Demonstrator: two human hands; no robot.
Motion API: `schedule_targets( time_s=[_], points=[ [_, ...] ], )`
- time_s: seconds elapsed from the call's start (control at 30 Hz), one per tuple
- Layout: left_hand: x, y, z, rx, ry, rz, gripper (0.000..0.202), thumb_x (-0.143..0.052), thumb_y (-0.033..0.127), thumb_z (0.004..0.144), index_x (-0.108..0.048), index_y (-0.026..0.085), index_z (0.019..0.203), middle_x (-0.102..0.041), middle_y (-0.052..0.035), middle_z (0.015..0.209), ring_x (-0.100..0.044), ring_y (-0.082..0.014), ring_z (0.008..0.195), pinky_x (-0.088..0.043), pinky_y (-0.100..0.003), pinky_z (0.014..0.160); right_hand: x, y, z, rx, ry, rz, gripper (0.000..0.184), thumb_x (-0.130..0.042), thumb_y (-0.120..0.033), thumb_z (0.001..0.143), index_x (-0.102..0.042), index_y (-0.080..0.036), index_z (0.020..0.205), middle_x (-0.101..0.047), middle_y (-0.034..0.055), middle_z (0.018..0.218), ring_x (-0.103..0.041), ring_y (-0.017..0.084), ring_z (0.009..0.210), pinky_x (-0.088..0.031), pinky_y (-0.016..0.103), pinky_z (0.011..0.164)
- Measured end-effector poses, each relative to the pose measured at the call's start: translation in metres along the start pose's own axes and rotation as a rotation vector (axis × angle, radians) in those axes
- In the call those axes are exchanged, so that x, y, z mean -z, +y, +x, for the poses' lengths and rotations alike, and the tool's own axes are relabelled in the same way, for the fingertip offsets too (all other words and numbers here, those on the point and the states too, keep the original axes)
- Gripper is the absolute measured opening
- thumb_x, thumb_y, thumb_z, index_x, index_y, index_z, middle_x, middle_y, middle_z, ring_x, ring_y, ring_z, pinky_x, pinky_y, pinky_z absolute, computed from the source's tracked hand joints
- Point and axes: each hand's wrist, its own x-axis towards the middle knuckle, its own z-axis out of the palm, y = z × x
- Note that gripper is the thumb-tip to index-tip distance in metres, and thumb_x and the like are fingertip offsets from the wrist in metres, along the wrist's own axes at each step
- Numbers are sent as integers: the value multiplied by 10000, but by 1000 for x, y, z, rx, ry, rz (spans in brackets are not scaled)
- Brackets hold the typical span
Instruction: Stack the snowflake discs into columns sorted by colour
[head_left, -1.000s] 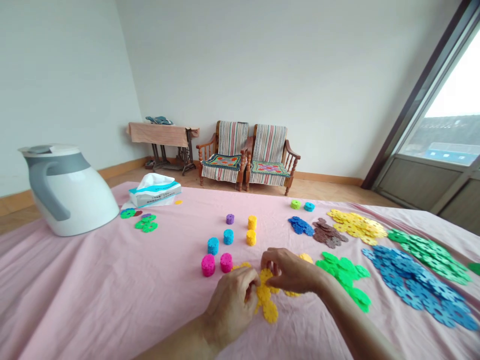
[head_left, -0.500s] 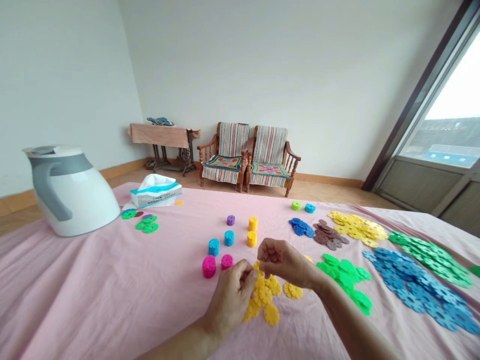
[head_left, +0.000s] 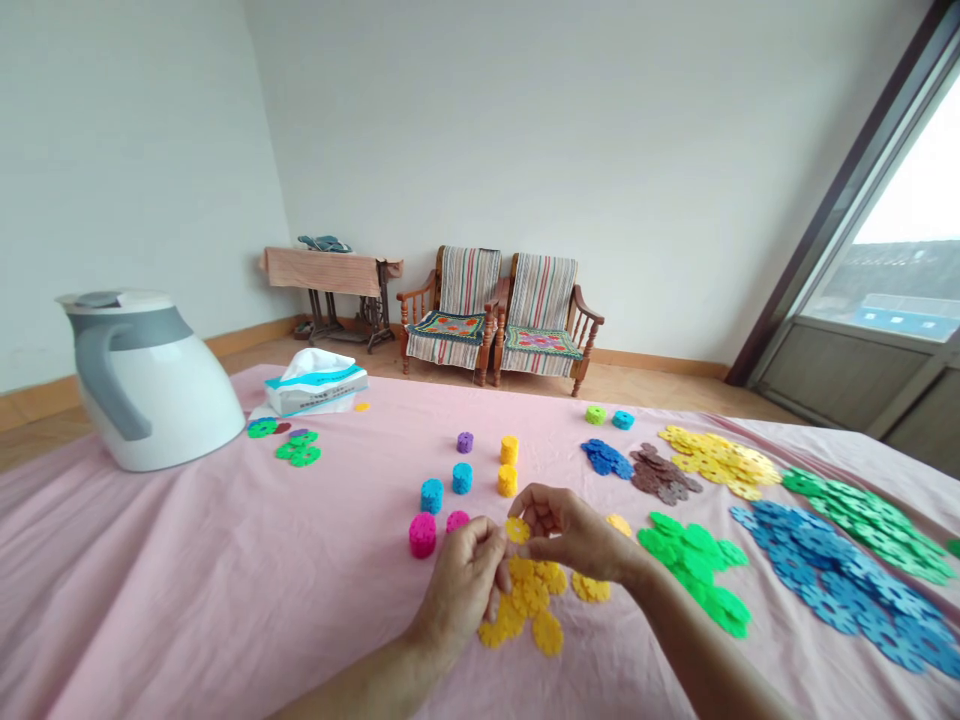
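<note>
My left hand (head_left: 465, 580) is closed in a pinch above a loose heap of yellow snowflake discs (head_left: 529, 595). Between it and my right hand (head_left: 574, 530) a single yellow snowflake disc (head_left: 517, 529) is held up, face towards me. The fingers of my right hand curl around that disc's right edge; some fingertips are hidden. Just past my left hand stand two magenta disc stacks (head_left: 422, 536), one partly covered by the hand. Two blue stacks (head_left: 462, 478), two yellow stacks (head_left: 508, 481) and a purple stack (head_left: 465, 442) rise farther back.
Right of my hands lie piles of bright green discs (head_left: 694, 565), blue discs (head_left: 840, 570), brown discs (head_left: 664, 473) and yellow discs (head_left: 720, 460). A white jug (head_left: 169, 390) and a tissue box (head_left: 316, 385) stand at the left on the pink cloth (head_left: 300, 580).
My hands have shifted slightly, and the yellow disc between them now shows its face. The whole view has moved a little to the right and down.
</note>
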Motion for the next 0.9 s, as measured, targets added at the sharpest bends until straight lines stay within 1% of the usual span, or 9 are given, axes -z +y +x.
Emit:
schedule_targets(
  time_s=[0.1,0.3,0.5,0.6,0.67,0.7,0.8,0.83,0.9],
  points=[
    [0,-2,1,-2,-20,-9,378,-441,538,814,-429,169,732,-491,63,493,-322,-24,277,-165,-128,272,-1,3,1,-10,-29,35,311,-706,-241,669,-537,-176,922,-431,-76,641,-356,51,547,-270,183,485],
    [-2,1,1,42,-3,-57,381,-510,541,760,-414,178,695,-504,57,476,-316,-24,265,-160,-134,270,-7,1,1,0,-39,79,296,-715,-212,667,-537,-177,902,-461,-64,673,-387,54,575,-313,190,525],
    [-2,3,-1,51,-3,-120,359,-516,515,765,-421,176,693,-506,57,482,-307,-23,269,-147,-139,287,-9,-2,-1,-14,-67,216,332,-736,-243,654,-543,-170,913,-530,-32,734,-472,73,631,-385,219,602],
    [-2,1,0,31,-6,-103,356,-462,521,801,-411,182,707,-501,59,488,-304,-29,272,-149,-145,287,-6,2,1,-20,-51,190,321,-723,-263,665,-559,-167,923,-538,-28,733,-481,76,629,-389,216,587],
    [-2,-1,-1,2,-15,-46,345,-428,514,825,-409,184,723,-488,63,484,-305,-38,274,-158,-154,285,0,9,5,-11,60,118,325,-712,-276,664,-567,-166,933,-532,-33,714,-468,74,605,-378,206,552],
    [-2,-1,-1,-20,-19,2,336,-420,502,835,-413,184,729,-478,66,478,-308,-42,277,-170,-159,289,3,13,7,-4,158,74,329,-706,-284,660,-568,-166,935,-530,-35,705,-460,74,589,-369,202,531],
    [-3,-1,-4,-116,1,171,304,-415,440,862,-430,177,710,-443,66,466,-359,-59,327,-252,-169,341,15,26,18,-5,545,-52,330,-682,-320,650,-574,-157,915,-560,-10,730,-473,85,567,-378,210,504],
    [-3,-1,-5,-152,11,217,298,-411,418,870,-433,175,698,-435,63,470,-387,-66,358,-283,-172,371,17,29,22,-9,630,-78,328,-676,-326,643,-578,-154,905,-574,3,751,-489,93,570,-391,217,505],
    [-4,-2,-6,-212,18,287,286,-407,380,880,-435,174,684,-434,54,492,-429,-80,416,-316,-179,421,18,32,30,-18,701,-116,315,-665,-323,632,-589,-154,887,-601,27,794,-525,112,593,-423,236,526]
  ],
)
